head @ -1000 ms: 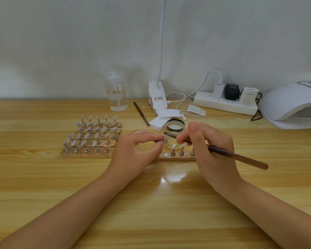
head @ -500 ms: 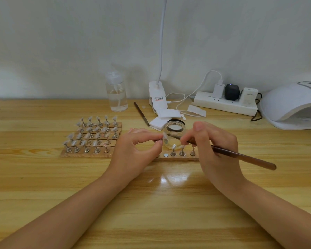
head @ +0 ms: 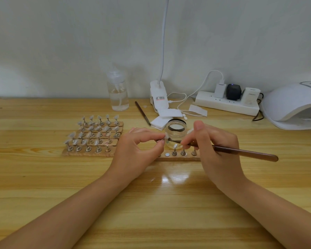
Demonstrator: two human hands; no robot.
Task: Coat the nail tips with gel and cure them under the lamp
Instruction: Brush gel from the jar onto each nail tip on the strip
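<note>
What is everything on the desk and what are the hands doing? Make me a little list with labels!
left hand: left hand pinches a nail tip on its stand
right hand: right hand holds a brush, bristles at the tip
gel jar: gel jar, open, behind the hands
near strip: wooden strip with a few stands
left rack: rack of nail tips
lamp: curing lamp, far right
back: spray bottle, power strip

The right hand (head: 217,146) is swinging the brush (head: 241,151) handle farther right while its tip is staying on the nail tip (head: 167,137).
</note>
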